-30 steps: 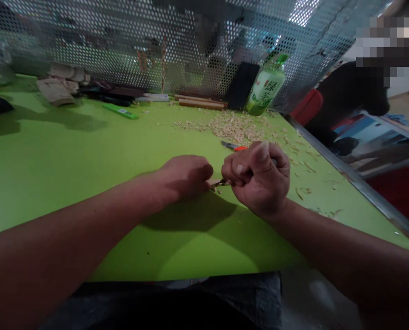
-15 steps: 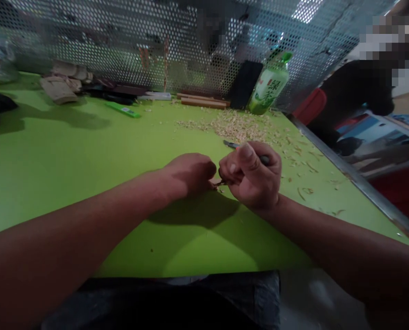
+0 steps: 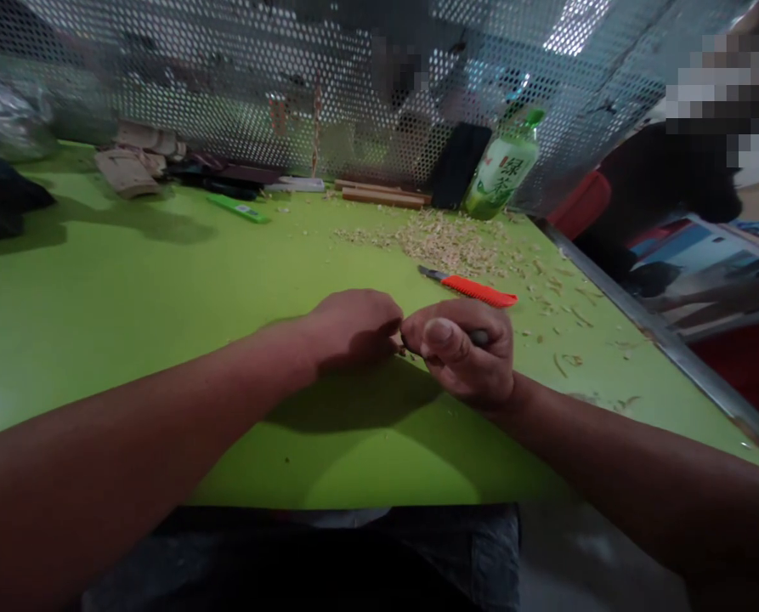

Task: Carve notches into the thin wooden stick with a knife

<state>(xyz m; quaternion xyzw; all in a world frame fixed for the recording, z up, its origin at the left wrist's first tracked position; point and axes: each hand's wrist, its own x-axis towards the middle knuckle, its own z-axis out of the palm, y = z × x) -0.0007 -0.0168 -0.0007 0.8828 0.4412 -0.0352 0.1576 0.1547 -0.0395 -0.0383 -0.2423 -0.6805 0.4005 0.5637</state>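
Observation:
My right hand (image 3: 468, 348) is closed around a dark-handled carving tool, and the rounded end of its handle (image 3: 479, 338) sticks out of the fist. Its working end is hidden between the hands. My left hand (image 3: 359, 327) is curled with its thumb side towards the right fist, nearly touching it. Whatever its fingers hold is hidden behind the hand. Just beyond the right hand lies an orange-red utility knife (image 3: 478, 289), blade pointing left. Pale wood shavings (image 3: 449, 242) are heaped behind it.
A green tea bottle (image 3: 505, 166) and a dark upright slab (image 3: 461, 166) stand against the perforated metal screen (image 3: 226, 93). Wooden strips (image 3: 385, 197), a green case (image 3: 239, 208) and carved wooden pieces (image 3: 130, 170) lie along the back. Another person (image 3: 665, 187) is at the right.
My right hand has lowered slightly towards me and its thumb has come in to the left, uncovering the orange-red knife. The left hand stays nearly in place.

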